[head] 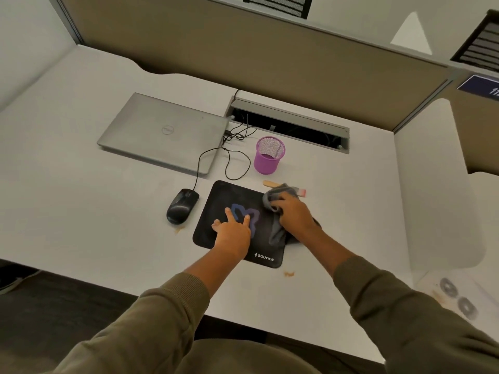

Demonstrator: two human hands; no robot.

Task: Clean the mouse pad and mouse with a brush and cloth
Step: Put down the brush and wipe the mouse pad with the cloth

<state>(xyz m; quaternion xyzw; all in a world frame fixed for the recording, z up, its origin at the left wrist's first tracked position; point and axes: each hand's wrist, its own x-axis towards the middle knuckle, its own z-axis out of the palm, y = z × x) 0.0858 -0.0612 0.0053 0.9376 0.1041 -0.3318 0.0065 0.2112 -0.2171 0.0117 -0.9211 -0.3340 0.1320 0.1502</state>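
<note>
Right hand [293,214] bunches the grey cloth [278,230] on the mouse pad's [224,193] right edge; left hand [233,230], fingers spread flat, pins the pad to the tabletop [108,225]. Wiping stage, it looks. Mouse [181,206] waits just left; brush [271,183] lies behind the cloth. Next: sweep across.

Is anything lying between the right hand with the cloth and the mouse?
Yes. The left hand presses flat on the black rectangular mouse pad, directly between the right hand gripping the grey cloth and the black corded mouse left of the pad.
</note>
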